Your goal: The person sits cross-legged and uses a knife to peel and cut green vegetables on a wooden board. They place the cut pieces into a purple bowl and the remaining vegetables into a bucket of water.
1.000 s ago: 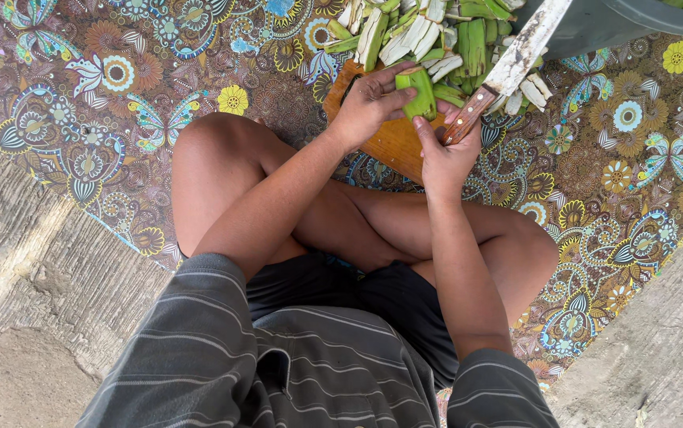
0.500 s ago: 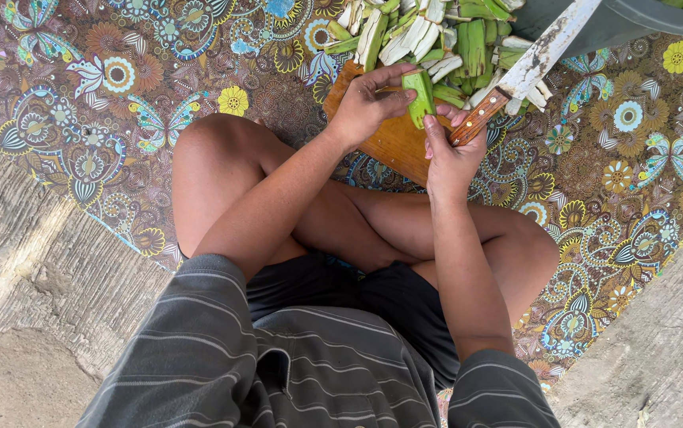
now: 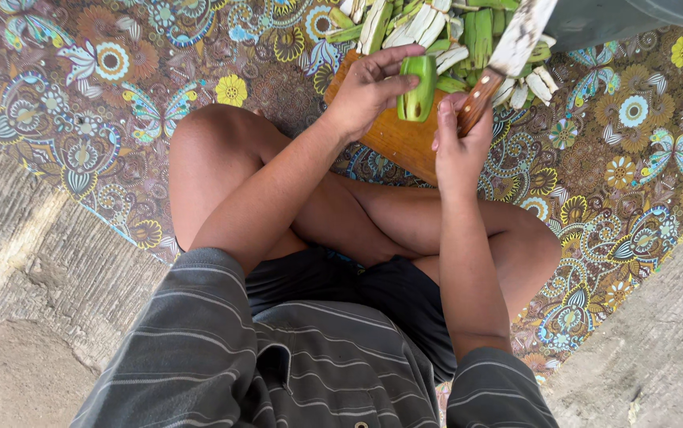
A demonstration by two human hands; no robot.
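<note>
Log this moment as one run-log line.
left hand: holds green banana | right hand: grips knife by wooden handle | under: wooden cutting board | beyond: banana peel pile

We see the left hand [image 3: 369,91] holding a green banana [image 3: 418,87] upright over a wooden cutting board [image 3: 393,141], the right hand [image 3: 460,147] gripping a wooden-handled knife [image 3: 508,55] just beside it, with a pile of peels [image 3: 436,28] behind on the patterned mat [image 3: 119,95].

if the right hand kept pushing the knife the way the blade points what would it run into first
Probably the pile of green peels just past the wooden board: the knife in the right hand already reaches over it. Whether it touches is unclear.
</note>
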